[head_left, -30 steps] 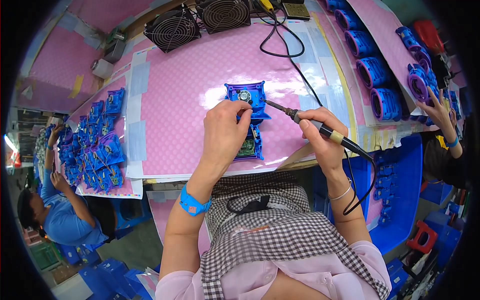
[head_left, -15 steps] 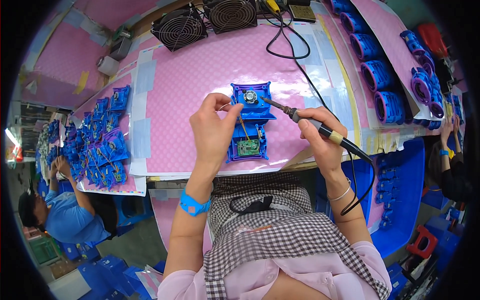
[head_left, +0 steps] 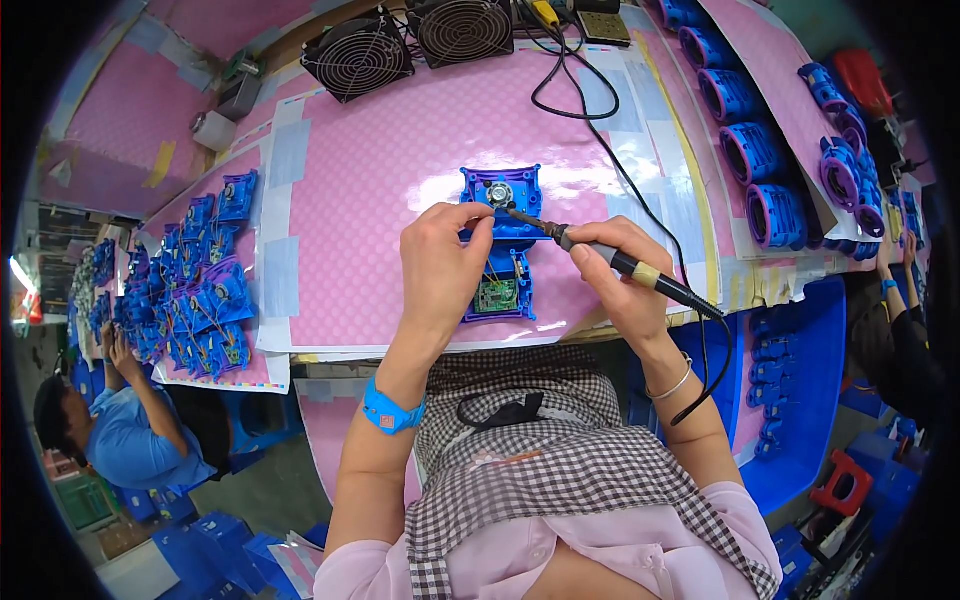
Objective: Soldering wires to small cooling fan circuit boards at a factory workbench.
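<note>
Soldering iron [head_left: 646,274], gripped in right hand [head_left: 628,295], just swung in to speaker [head_left: 499,194] in blue housing [head_left: 528,184], mid-table. Left hand [head_left: 440,258] back there too, fingertips pinched, can't tell on what. Probably soldering now.

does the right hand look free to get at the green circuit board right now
Probably not to grasp it: the right hand grips the soldering iron. The green circuit board itself lies mostly uncovered.

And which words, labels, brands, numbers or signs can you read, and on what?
No text is legible.
Blue wristband: mark on its face, too small to read.
Green circuit board: any print too small to read.
Soldering iron: no lettering can be made out.
</note>
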{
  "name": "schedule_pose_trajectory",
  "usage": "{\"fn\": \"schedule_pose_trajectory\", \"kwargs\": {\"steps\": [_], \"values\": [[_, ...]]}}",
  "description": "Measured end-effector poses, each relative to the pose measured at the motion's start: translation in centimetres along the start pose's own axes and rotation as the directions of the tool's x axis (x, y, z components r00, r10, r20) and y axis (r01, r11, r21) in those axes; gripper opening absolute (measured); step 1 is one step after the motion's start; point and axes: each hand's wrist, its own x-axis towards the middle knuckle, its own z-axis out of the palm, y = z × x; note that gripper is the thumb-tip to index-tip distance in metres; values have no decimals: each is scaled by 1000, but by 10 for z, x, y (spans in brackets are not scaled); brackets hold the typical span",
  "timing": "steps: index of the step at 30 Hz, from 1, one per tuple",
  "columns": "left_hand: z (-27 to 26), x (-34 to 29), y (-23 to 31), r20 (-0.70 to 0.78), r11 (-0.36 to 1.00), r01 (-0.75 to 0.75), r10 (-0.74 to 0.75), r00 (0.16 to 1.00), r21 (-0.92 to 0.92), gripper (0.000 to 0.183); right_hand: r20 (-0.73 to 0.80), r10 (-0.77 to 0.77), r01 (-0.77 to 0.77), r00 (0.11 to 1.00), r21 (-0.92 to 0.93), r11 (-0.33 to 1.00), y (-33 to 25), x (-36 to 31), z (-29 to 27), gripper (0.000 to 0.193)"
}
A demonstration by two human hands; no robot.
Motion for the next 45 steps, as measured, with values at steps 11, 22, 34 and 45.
{"fn": "schedule_pose_trajectory", "kwargs": {"steps": [11, 22, 34, 45], "values": [[0, 1, 0, 21, 1000, 18, -18, 1000, -3, 12, 5, -11, 12, 1000, -8, 1000, 4, 4, 3, 14], [1, 2, 2, 23, 1000, 7, -7, 1000, -6, 11, -77, 80, -76, 994, 60, 995, -5, 0, -11, 14], [-4, 3, -3, 9, 1000, -26, 26, 1000, -6, 11, 11, 142, -142, 990, 133, 981, -6, -7, -15, 18], [-121, -80, -79, -273, 612, 184, -575, 772, -769, 26, 441, -172, 205, 881, -28, 978, -1, 25, 113, 44]]}}
